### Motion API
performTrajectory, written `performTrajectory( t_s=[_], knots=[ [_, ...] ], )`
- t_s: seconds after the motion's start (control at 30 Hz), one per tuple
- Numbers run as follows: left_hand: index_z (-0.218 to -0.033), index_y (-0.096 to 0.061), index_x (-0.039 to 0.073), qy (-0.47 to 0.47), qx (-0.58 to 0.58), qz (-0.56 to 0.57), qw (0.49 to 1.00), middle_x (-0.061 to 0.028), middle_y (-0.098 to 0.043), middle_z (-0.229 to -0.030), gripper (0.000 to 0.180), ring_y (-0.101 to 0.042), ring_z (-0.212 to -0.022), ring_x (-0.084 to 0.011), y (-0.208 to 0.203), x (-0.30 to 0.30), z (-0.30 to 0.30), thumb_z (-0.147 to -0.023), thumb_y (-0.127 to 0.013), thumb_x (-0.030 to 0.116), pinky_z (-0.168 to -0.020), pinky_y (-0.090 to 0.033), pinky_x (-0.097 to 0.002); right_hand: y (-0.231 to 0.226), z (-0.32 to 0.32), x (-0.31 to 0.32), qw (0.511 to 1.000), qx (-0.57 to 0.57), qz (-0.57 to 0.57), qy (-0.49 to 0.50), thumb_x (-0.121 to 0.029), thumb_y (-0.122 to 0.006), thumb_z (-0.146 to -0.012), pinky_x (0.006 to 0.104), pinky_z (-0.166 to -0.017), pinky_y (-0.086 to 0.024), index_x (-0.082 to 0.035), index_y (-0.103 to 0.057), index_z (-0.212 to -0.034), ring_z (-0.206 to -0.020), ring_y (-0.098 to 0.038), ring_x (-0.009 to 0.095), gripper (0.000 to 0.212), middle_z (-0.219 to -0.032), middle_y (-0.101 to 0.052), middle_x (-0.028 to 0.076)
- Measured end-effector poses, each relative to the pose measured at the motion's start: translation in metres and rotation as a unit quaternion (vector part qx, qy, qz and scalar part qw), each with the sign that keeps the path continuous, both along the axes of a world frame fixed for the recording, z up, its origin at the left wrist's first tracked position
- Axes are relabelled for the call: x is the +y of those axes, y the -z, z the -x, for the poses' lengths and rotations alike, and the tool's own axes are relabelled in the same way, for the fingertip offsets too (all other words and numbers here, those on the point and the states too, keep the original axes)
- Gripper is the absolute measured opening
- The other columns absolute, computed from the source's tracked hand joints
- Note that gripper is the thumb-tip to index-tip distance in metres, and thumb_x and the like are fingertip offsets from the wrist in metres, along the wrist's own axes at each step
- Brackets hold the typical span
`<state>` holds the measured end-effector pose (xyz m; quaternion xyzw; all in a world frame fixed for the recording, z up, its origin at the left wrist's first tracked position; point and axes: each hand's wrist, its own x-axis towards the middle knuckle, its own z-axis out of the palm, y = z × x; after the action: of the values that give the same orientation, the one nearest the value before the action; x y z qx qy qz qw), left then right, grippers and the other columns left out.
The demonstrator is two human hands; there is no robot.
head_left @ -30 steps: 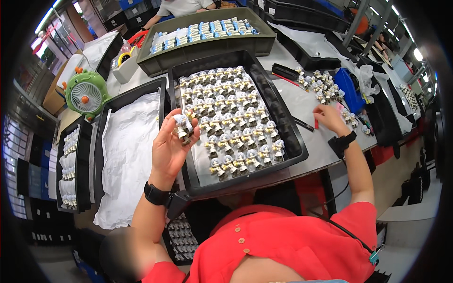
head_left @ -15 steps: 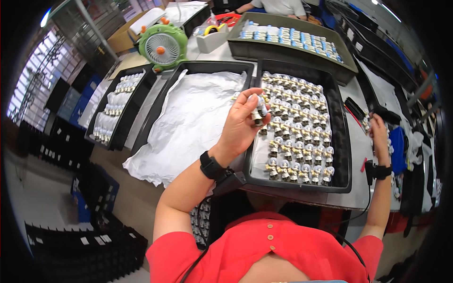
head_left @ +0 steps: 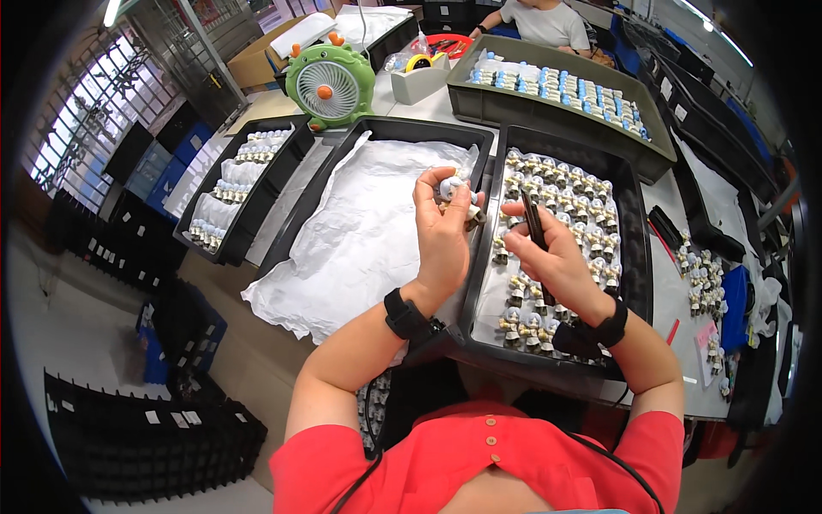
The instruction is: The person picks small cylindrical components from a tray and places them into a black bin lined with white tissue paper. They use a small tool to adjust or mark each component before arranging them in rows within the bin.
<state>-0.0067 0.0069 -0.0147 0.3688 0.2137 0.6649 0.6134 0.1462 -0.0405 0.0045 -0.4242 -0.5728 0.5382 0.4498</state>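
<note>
Our bench (head_left: 670,289) carries a figurine tray (head_left: 634,248); beside it our left hand (head_left: 441,233) pinches a doll (head_left: 451,186), which a slack grip could drop; over it our right hand (head_left: 561,259) clasps a dark stick (head_left: 534,223).

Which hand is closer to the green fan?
Left. The left hand is below and right of the fan in the picture; the right hand is farther right, over the figurine tray.

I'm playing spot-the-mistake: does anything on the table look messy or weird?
Yes: the white paper liner in the middle black tray is crumpled, and its near end hangs over the tray's edge instead of lying flat inside. I see no spill, but the figurines are too small to check for damage.
</note>
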Motion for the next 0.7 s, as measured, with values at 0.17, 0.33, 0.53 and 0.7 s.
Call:
performTrajectory(
  t_s=[0.17,0.33,0.53,0.7],
  knots=[
    [-0.118,-0.036,0.009,0.019,0.051,0.002,0.998,-0.0122,-0.048,-0.108,0.032,-0.055,-0.092,-0.0165,0.004,-0.010,-0.007,-0.091,-0.053,0.007,-0.085,-0.048,-0.0301,0.023,0.005,0.008,0.997,-0.040,-0.051,0.048,-0.015,-0.068,-0.082,0.0192,-0.055,-0.040,-0.002,-0.053,-0.110,-0.066,-0.051,0.002,0.034,-0.082,-0.058,-0.001],
    [-0.120,-0.034,0.010,0.088,0.055,-0.003,0.995,-0.0135,-0.047,-0.110,0.038,-0.056,-0.093,-0.0172,0.006,-0.015,-0.012,-0.089,-0.056,0.008,-0.082,-0.049,-0.0304,0.026,-0.003,0.005,0.989,-0.119,-0.072,0.044,-0.018,-0.064,-0.085,0.0202,-0.054,-0.040,-0.001,-0.055,-0.106,-0.061,-0.049,0.003,0.028,-0.075,-0.057,-0.002],
    [-0.124,-0.036,0.007,0.144,0.052,-0.043,0.987,-0.0085,-0.057,-0.101,0.046,-0.058,-0.092,-0.0140,-0.003,-0.010,-0.007,-0.085,-0.061,0.004,-0.081,-0.048,-0.0274,0.018,-0.012,0.004,1.000,-0.020,-0.005,0.002,-0.021,-0.060,-0.088,0.0206,-0.050,-0.037,-0.002,-0.053,-0.109,-0.057,-0.046,0.003,0.029,-0.072,-0.054,-0.003],
    [-0.122,-0.040,0.006,0.198,0.063,-0.064,0.976,-0.0081,-0.057,-0.103,0.048,-0.058,-0.093,-0.0142,-0.008,-0.007,-0.002,-0.082,-0.066,0.002,-0.083,-0.048,-0.0274,0.020,-0.022,0.010,0.997,0.036,0.034,-0.057,-0.022,-0.058,-0.089,0.0200,-0.050,-0.037,-0.003,-0.052,-0.116,-0.058,-0.046,0.003,0.033,-0.073,-0.053,-0.003]
  ],
)
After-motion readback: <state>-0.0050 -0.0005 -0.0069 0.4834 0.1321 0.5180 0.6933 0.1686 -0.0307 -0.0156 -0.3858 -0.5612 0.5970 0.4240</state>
